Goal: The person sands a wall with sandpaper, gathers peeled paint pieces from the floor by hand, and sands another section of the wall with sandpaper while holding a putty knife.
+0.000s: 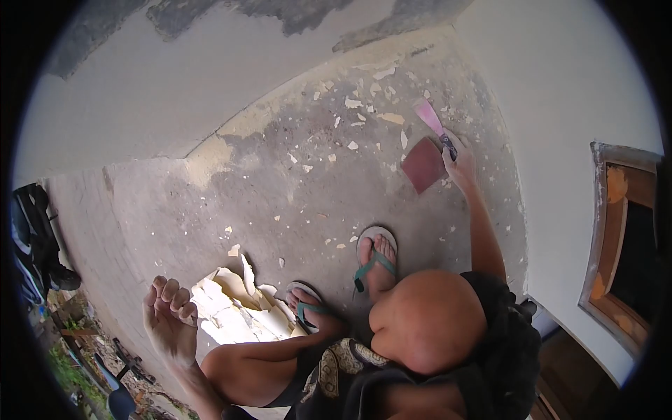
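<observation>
In my right hand (460, 162) is a putty knife (434, 122) with a pinkish blade and a dark handle, its blade pointing away from me over the floor. Beside that hand lies a square of maroon sandpaper (423, 166); I cannot tell whether the fingers touch it. My left hand (170, 322) is raised near my knee, fingers loosely curled and palm showing, with nothing visible in it. Close to it is a pile of large, pale paint flakes (241, 308) on the floor, next to my sandalled foot.
Small paint chips (353, 103) are scattered over the grey concrete floor (280, 196). A patchy wall (175, 91) runs along the far side. To the right stand a white wall (560, 91) and a wooden frame (619, 231). Dark items (45, 238) lie at the left edge.
</observation>
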`<action>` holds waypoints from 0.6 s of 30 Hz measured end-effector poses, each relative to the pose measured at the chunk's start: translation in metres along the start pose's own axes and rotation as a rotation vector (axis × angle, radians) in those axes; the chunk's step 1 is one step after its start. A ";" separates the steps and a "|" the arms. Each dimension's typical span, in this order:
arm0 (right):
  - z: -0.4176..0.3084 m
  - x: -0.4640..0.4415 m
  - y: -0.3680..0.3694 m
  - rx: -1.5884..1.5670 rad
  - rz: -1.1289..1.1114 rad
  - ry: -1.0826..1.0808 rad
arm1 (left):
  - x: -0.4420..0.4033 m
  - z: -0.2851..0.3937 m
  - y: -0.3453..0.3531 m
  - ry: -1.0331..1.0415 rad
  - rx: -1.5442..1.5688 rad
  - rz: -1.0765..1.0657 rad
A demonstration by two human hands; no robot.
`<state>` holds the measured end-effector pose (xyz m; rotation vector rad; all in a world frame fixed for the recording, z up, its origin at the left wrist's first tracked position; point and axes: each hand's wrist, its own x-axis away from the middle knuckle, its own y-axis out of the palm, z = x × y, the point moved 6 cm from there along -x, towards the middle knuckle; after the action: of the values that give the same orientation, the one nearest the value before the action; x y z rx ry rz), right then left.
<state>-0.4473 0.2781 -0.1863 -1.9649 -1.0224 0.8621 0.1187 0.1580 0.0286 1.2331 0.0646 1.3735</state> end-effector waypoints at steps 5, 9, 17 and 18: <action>-0.027 -0.025 0.004 0.011 -0.080 -0.058 | 0.002 0.002 -0.003 0.023 -0.017 0.011; -0.028 -0.024 -0.015 -0.005 -0.244 0.131 | 0.006 0.002 -0.005 0.040 0.041 0.086; 0.032 0.018 -0.042 0.109 0.027 0.155 | 0.003 0.003 -0.006 0.030 0.018 0.072; 0.048 0.027 -0.038 0.117 0.086 0.128 | 0.003 0.003 -0.007 0.031 0.018 0.071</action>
<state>-0.4875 0.3315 -0.1843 -1.9489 -0.8016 0.8130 0.1263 0.1600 0.0272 1.2395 0.0557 1.4565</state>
